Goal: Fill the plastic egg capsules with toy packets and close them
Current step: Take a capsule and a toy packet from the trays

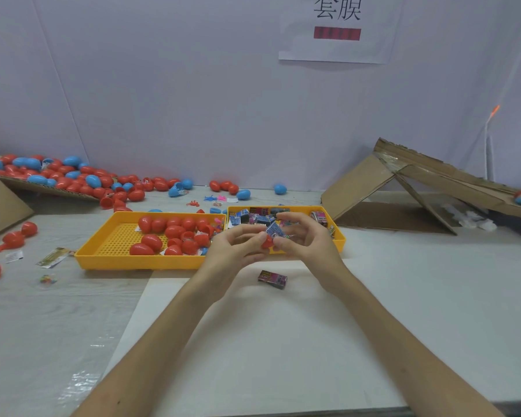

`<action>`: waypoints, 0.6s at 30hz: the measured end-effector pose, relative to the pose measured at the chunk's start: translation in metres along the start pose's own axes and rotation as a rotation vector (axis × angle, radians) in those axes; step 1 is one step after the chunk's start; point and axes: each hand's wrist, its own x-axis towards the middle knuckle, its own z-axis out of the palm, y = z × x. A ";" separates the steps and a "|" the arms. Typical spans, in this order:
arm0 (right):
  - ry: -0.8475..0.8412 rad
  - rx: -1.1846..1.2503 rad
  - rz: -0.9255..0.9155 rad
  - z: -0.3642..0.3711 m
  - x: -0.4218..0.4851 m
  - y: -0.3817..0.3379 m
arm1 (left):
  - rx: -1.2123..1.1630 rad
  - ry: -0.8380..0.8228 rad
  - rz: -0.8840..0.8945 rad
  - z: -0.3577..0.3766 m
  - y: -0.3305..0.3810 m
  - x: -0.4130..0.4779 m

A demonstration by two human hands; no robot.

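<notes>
**Packet and Capsule Met Between Two Hands Above the Trays**

Both hands were raised over the near edge of two yellow trays. The left hand [235, 249] had its grip curled round a red capsule [267, 242]. Only a small rounded part of it showed between the fingertips, so it could not be told whether it was a half shell or a whole egg. The right hand [308, 243] pinched a blue packet [275, 230] between thumb and forefinger. The packet was tilted and touched the top of the capsule, and the fingers hid how far in it sat.

Behind the hands, the left tray [126, 264] held a cluster of red eggs [163, 233], some closed and some open halves. Its right end was covered by the left hand. The right tray [341, 239] held loose packets [253, 218], and both hands blocked its middle. One dark pink packet [272, 279] lay alone on the table [283, 356], just nearer than the hands.

At the far left, a pile of red and blue eggs [72, 176] spilled off a cardboard sheet that the edge of the view cut off. At the right a cardboard ramp [403, 179] leaned against the wall, with a few blurred eggs at its cut-off end. A paper sign [337, 40] hung on the wall, its top cropped.
</notes>
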 end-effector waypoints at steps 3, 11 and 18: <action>-0.008 0.005 0.000 -0.002 0.000 0.000 | -0.026 -0.007 -0.007 0.000 -0.001 0.000; -0.007 -0.025 -0.019 -0.001 -0.004 -0.003 | -0.108 -0.025 -0.034 -0.002 -0.002 0.000; -0.004 -0.195 -0.153 0.006 -0.005 -0.002 | 0.120 -0.029 -0.081 -0.003 0.002 -0.001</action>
